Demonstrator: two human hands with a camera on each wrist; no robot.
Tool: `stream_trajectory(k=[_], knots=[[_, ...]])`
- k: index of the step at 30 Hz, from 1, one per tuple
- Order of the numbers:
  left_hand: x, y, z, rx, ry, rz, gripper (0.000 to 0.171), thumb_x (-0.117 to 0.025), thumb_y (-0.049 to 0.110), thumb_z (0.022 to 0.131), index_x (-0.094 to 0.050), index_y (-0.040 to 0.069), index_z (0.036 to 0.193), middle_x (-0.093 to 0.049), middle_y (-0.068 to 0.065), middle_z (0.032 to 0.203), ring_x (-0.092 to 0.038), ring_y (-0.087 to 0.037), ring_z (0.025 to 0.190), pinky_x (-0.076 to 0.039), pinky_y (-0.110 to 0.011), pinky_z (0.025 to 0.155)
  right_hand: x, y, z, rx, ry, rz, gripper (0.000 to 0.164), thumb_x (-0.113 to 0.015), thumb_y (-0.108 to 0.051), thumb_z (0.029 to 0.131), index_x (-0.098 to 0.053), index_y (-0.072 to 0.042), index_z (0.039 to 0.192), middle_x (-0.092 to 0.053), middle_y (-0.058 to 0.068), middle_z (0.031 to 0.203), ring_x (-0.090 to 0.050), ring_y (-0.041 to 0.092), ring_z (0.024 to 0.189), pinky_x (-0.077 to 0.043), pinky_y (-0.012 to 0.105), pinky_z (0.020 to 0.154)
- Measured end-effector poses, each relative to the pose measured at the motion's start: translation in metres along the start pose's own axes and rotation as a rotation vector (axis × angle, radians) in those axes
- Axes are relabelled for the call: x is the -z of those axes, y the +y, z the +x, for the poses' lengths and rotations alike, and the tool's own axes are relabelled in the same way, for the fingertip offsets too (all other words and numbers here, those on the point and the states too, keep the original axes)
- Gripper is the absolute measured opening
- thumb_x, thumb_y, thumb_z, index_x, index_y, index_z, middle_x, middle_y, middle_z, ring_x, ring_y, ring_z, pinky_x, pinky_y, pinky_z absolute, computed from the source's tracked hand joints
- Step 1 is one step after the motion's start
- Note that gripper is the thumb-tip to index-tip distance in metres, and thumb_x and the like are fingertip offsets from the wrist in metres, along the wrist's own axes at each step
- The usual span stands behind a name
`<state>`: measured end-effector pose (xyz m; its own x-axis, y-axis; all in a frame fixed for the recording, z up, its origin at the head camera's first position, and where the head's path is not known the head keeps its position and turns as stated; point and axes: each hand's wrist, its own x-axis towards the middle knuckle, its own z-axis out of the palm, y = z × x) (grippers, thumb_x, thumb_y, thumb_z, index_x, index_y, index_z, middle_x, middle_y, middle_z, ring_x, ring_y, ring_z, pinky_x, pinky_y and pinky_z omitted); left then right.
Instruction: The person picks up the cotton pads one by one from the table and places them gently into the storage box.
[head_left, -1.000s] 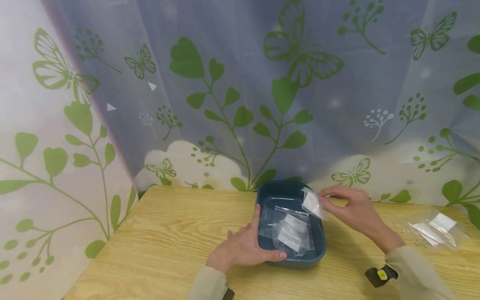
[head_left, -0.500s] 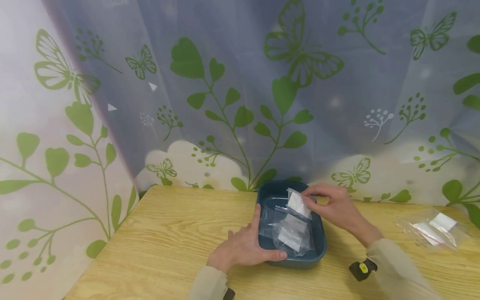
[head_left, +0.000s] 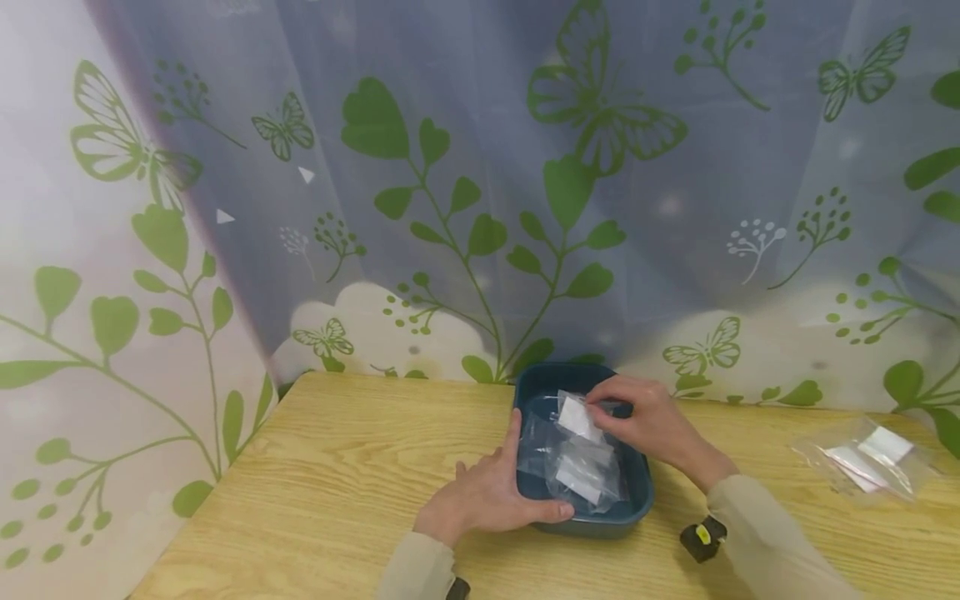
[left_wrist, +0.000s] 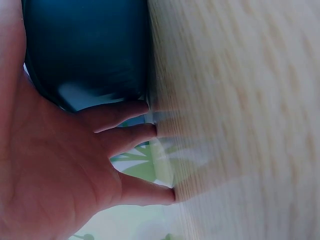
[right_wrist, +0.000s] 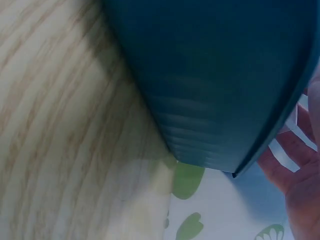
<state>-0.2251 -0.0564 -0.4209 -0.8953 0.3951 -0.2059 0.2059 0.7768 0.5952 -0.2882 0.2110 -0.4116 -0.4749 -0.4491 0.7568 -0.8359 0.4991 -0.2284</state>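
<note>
A dark blue plastic bin stands on the table against the curtain. My left hand steadies its near left corner, thumb lying along the front rim and index finger along the left side. In the left wrist view the other fingers are straight and spread, with tips at the tabletop. Over the bin my right hand pinches a small clear plastic bag with a white piece inside. Below it, clear bags with white pieces lie in the bin. The right wrist view shows mostly the bin's outer wall.
To the right, another clear bag with white pieces lies on the wood-grain table. A curtain printed with leaves and butterflies hangs directly behind the table's back edge.
My right hand has carried the small bag leftward, from the bin's right rim to over the bags inside. The left hand and the bin have stayed put.
</note>
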Motion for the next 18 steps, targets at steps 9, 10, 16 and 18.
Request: stream_trajectory(k=[9, 10, 16, 18], knots=[[-0.0005, 0.0002, 0.0, -0.008, 0.019, -0.005, 0.136, -0.07, 0.081, 0.075, 0.018, 0.028, 0.163, -0.043, -0.019, 0.16, -0.047, -0.038, 0.145, -0.017, -0.081, 0.114, -0.0085, 0.0059, -0.0041, -0.012, -0.033, -0.022, 0.021, -0.082, 0.002, 0.077, -0.077, -0.012, 0.093, -0.077, -0.002, 0.091, -0.072, 0.013, 0.081, -0.055, 0.018, 0.073], [-0.0008, 0.0002, 0.0, -0.011, 0.023, -0.007, 0.136, -0.07, 0.081, 0.075, 0.018, 0.028, 0.163, -0.043, -0.02, 0.16, -0.047, -0.037, 0.145, -0.017, -0.081, 0.114, -0.0087, 0.0059, -0.0045, -0.012, -0.034, -0.024, 0.022, -0.082, 0.002, 0.077, -0.077, -0.012, 0.093, -0.077, -0.002, 0.091, -0.072, 0.014, 0.081, -0.055, 0.02, 0.073], [-0.0012, -0.0001, 0.0, -0.018, 0.032, -0.012, 0.136, -0.071, 0.08, 0.074, 0.016, 0.026, 0.164, -0.045, -0.02, 0.159, -0.047, -0.038, 0.145, -0.017, -0.083, 0.113, -0.0066, 0.0037, -0.0065, -0.057, -0.079, -0.088, 0.027, -0.085, -0.006, 0.079, -0.078, -0.009, 0.105, -0.078, 0.009, 0.108, -0.074, 0.028, 0.1, -0.061, 0.045, 0.08], [-0.0009, 0.0, -0.0001, -0.015, 0.026, -0.012, 0.136, -0.071, 0.08, 0.075, 0.016, 0.026, 0.164, -0.045, -0.02, 0.159, -0.047, -0.038, 0.145, -0.017, -0.082, 0.113, -0.0046, 0.0026, -0.0076, -0.086, -0.098, -0.109, 0.031, -0.085, -0.011, 0.081, -0.078, -0.009, 0.11, -0.076, 0.012, 0.116, -0.072, 0.032, 0.109, -0.06, 0.051, 0.085]])
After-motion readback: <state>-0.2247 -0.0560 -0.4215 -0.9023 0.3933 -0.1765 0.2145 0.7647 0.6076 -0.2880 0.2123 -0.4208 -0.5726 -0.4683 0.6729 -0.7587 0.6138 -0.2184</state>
